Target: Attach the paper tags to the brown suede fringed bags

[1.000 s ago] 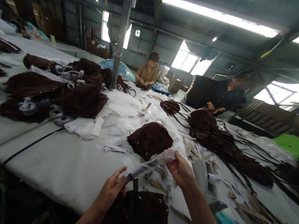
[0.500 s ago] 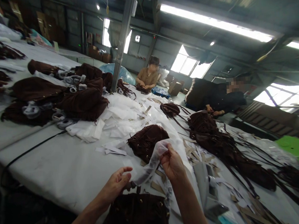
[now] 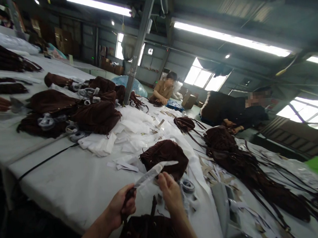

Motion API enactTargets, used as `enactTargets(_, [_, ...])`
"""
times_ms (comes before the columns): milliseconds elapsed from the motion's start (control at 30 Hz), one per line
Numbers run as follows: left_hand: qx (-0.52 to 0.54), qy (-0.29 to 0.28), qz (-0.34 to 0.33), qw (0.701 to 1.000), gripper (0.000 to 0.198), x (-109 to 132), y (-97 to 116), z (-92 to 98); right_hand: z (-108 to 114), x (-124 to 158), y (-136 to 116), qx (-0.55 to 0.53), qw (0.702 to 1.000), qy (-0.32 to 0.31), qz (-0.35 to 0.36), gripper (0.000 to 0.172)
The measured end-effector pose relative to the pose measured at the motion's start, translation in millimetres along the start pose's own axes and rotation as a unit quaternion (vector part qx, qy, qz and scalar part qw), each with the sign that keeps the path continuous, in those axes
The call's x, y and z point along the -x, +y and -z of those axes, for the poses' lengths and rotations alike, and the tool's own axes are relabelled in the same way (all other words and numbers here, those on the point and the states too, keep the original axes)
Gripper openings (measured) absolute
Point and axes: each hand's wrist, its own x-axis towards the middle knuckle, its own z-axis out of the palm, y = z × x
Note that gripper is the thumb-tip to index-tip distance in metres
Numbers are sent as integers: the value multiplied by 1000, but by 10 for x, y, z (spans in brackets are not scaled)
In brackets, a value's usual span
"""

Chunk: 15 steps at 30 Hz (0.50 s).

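Observation:
A dark brown bag (image 3: 148,235) with gold-coloured fittings lies at the lower edge, nearest me. My left hand (image 3: 124,204) is closed round a brown strap (image 3: 129,195) above that bag. A clear plastic sleeve (image 3: 148,176) reaches from the strap's end up to the right. At the sleeve's lower side, the thumb and fingers of my right hand (image 3: 170,191) are pinched together on it; the exact contact is partly hidden. Just beyond my hands sits another brown bag (image 3: 164,157) with gathered fabric.
Brown bags with wrapped straps (image 3: 92,115) are piled at the left. White packing sheets (image 3: 132,124) cover the table's middle. More bags (image 3: 242,163) and paper strips lie right, by a grey device (image 3: 222,205). Two people work across the table; a metal post (image 3: 139,47) rises there.
My left hand has gone from loosely spread fingers to a grip on the strap. My right hand has moved lower and left, and the sleeve now points up to the right. The view has shifted slightly.

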Motion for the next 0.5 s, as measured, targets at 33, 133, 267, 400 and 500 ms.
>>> enactTargets(33, [13,9,-3,1000,35,-14,-9,24,-53,152,80,70,997,-23,10,28])
enactTargets(133, [21,31,-21,999,35,-37,-33,33,-223,518,230,221,970,-34,100,18])
enactTargets(267, [14,65,-50,997,40,-15,-61,-42,-410,654,249,321,922,30,214,11])
enactTargets(400, [-26,147,-128,981,39,48,-87,-118,-485,617,242,374,888,65,258,13])
enactTargets(500, [-81,197,-194,958,38,87,-108,-156,-500,621,272,391,879,60,267,14])
